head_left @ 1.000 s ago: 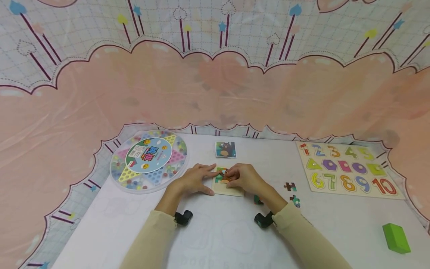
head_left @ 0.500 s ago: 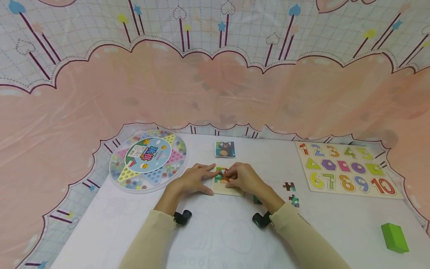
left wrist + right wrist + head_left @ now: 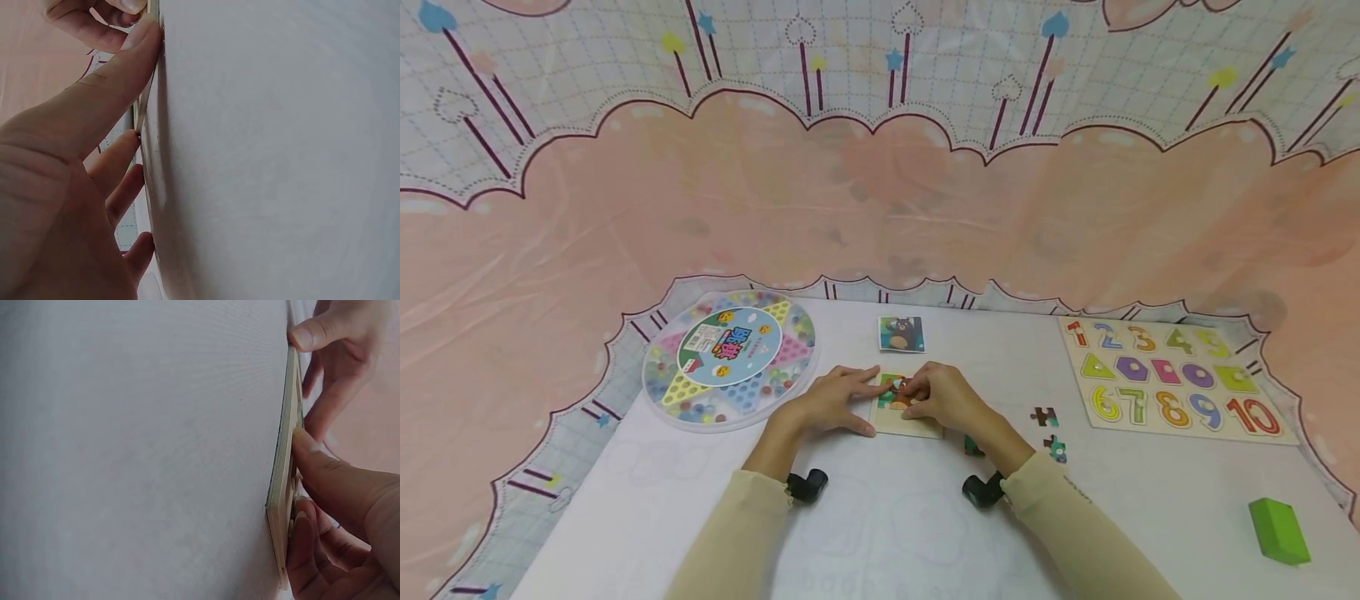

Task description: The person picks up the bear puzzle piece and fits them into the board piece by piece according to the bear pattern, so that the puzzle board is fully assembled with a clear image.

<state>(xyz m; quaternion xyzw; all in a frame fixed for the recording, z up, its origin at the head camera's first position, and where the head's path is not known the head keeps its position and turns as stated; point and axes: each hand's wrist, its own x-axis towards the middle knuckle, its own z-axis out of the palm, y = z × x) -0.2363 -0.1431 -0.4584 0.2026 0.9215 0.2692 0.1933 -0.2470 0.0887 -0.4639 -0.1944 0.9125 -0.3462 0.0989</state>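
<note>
A small wooden jigsaw board [image 3: 910, 427] with a brown bear picture lies on the table. My left hand [image 3: 831, 400] rests at its left side, fingers spread, thumb by the near corner and index finger on the picture. My right hand [image 3: 951, 402] bends over the board's right part, thumb and fingertips pinching what looks like a puzzle piece, mostly hidden by the fingers. In the right wrist view the right thumb [image 3: 315, 456] touches the board [image 3: 281, 456] and the other fingers curl. Beside the right wrist lie loose puzzle pieces [image 3: 1043, 416].
A bear picture card [image 3: 902, 334] lies beyond the board. A round Chinese checkers set [image 3: 730, 358] is at the left. A wooden number board [image 3: 1180, 379] lies at the right, with a green block [image 3: 1279, 532] nearer. A patterned cloth [image 3: 880, 200] hangs behind the table.
Both hands stay at the board in almost the same pose. The head view shifts very slightly.
</note>
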